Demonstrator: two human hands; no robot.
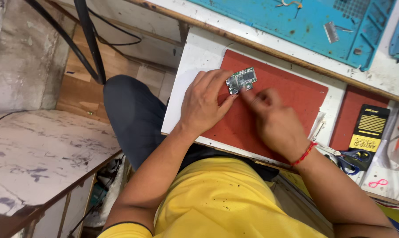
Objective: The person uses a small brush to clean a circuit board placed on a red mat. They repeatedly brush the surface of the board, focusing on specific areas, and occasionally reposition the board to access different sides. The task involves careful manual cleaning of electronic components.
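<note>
A small green circuit board [242,79] with metal shields lies over a red mat [296,94] on a white pull-out tray [197,50]. My left hand [204,103] grips the board's near-left edge between thumb and fingers. My right hand [274,121], with a red thread around its wrist, reaches in from the right, and its fingertips touch the board's right corner. Whether the right fingers pinch a small part is hidden by motion blur.
A blue work mat [296,22] with small parts lies on the bench beyond. Blue-handled scissors [347,158], a black and yellow packet [369,130] and white tweezers [316,128] sit right of the red mat. Black cables [87,39] hang at the left, above a stained ledge [41,150].
</note>
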